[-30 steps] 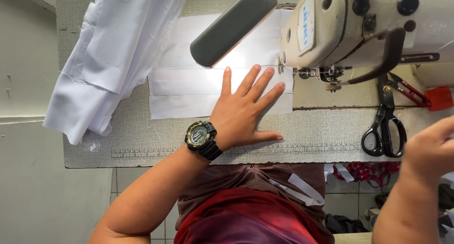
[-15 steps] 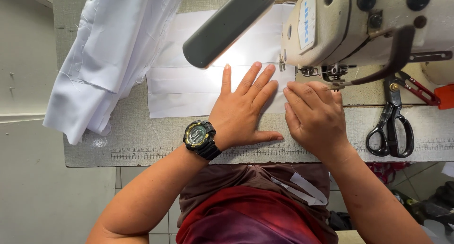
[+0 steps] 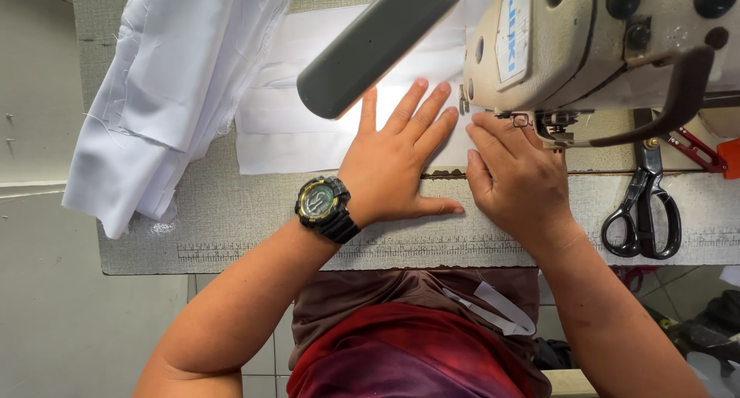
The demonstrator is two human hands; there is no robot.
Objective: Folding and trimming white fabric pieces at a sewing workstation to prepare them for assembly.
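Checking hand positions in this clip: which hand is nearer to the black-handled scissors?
The right. The right hand lies flat on the white fabric under the sewing machine, just left of the scissors. The left hand lies beyond it, farther left.

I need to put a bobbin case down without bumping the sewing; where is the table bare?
Bare table lies between the hanging white garment, the flat white fabric piece and the left hand. A narrow strip runs right of the scissors. Under the sewing machine it is crowded: both hands, the right hand near the needle.
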